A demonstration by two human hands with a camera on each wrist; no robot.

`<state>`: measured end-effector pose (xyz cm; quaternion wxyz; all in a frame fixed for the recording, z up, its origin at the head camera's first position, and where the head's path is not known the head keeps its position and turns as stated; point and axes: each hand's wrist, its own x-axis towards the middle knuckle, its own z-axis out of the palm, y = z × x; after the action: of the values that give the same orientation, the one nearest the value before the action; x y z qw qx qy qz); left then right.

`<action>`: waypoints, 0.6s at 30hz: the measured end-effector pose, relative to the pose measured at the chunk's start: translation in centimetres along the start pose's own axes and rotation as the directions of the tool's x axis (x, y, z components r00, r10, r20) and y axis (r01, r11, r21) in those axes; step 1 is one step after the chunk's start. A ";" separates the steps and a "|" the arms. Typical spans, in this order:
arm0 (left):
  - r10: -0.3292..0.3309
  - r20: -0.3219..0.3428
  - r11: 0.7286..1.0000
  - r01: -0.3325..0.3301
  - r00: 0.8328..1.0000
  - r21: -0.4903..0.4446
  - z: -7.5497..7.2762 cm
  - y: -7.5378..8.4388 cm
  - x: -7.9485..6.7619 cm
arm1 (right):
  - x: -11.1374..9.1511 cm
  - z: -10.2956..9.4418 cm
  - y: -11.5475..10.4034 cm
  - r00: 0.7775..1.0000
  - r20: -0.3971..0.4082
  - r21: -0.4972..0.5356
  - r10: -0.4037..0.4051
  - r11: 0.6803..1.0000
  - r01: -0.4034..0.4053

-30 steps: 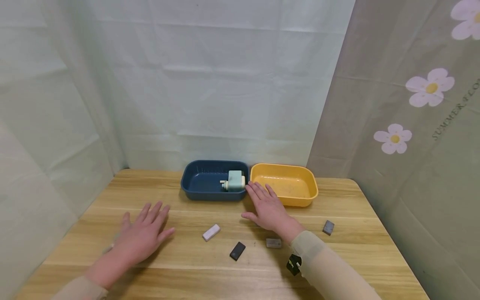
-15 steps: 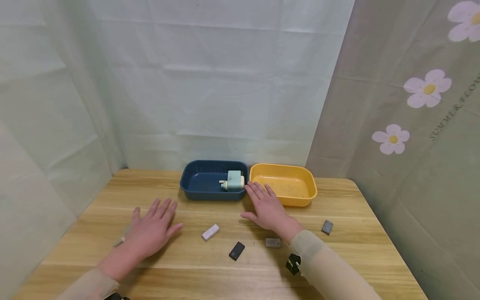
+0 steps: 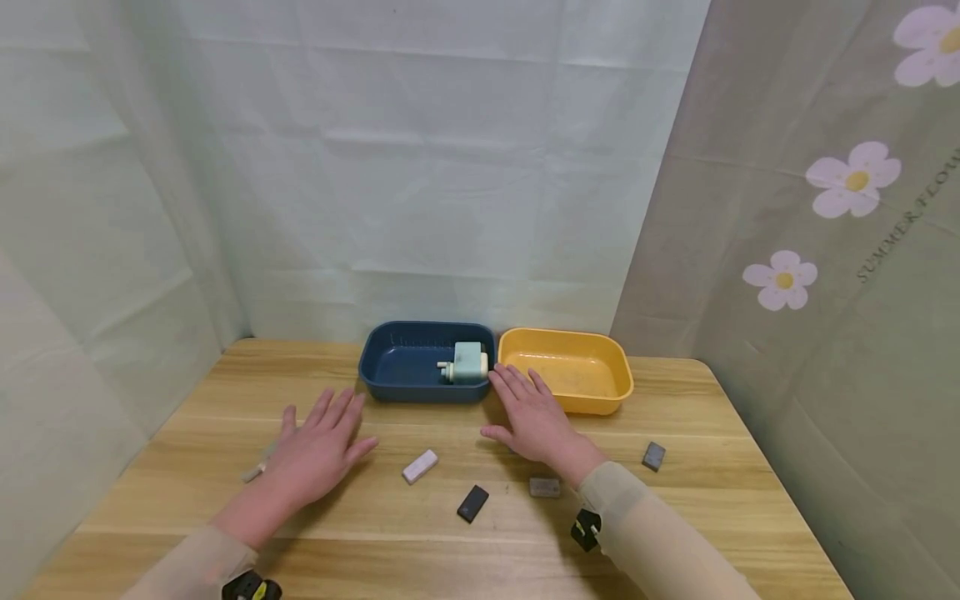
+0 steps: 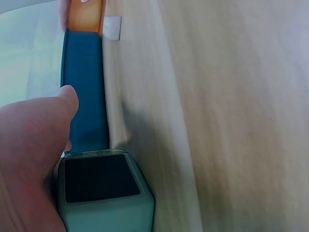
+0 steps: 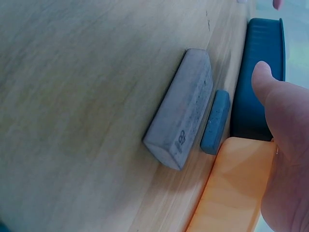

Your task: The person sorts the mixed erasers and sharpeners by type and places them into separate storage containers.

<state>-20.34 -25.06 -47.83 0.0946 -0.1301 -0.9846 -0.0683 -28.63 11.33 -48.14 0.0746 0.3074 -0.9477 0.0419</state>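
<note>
My left hand [image 3: 313, 462] is spread palm down with straight fingers above a pale green box-shaped object [image 3: 274, 445], mostly hidden in the head view. In the left wrist view this green body [image 4: 108, 215] with a dark square face sits close beside my palm. My right hand [image 3: 534, 421] has straight fingers, its tips by the meeting rims of a dark blue tray [image 3: 397, 392] and a yellow tray [image 3: 600, 404]. In the right wrist view a grey block [image 5: 178, 108] and a small blue block [image 5: 216, 123] lie near it.
A mint green boxy object [image 3: 468, 362] with pale projecting parts lies inside the blue tray. A whitish block [image 3: 420, 467], a black block [image 3: 473, 504] and a dark grey block [image 3: 654, 456] lie on the wooden table [image 3: 390, 550]. Curtains hang behind and at the sides.
My left hand has moved right and slightly forward, and the pale green object under it has shifted the same way. My right hand has hardly moved.
</note>
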 end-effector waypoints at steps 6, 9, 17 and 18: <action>0.006 0.009 1.000 -0.006 1.000 -0.003 0.0 0.6 0.7 | 0.0 0.0 0.0 1.000 -0.002 -0.012 -0.006 1.000 0.006; 0.004 0.014 1.000 -0.004 1.000 -0.002 0.0 0.7 0.9 | 0.0 0.1 0.0 1.000 -0.003 -0.019 -0.006 1.000 0.006; -0.020 0.019 1.000 0.020 1.000 0.013 -1.5 0.5 0.8 | -0.2 -0.8 -0.4 1.000 0.014 -0.011 0.004 1.000 -0.004; -0.022 0.019 1.000 0.021 1.000 0.016 -1.7 0.4 0.7 | -0.2 -0.9 -0.4 1.000 0.017 -0.009 0.006 1.000 -0.006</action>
<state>-20.65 -24.77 -45.98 0.0852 -0.1193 -0.9874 -0.0604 -28.09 11.27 -47.27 0.0677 0.3047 -0.9494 0.0355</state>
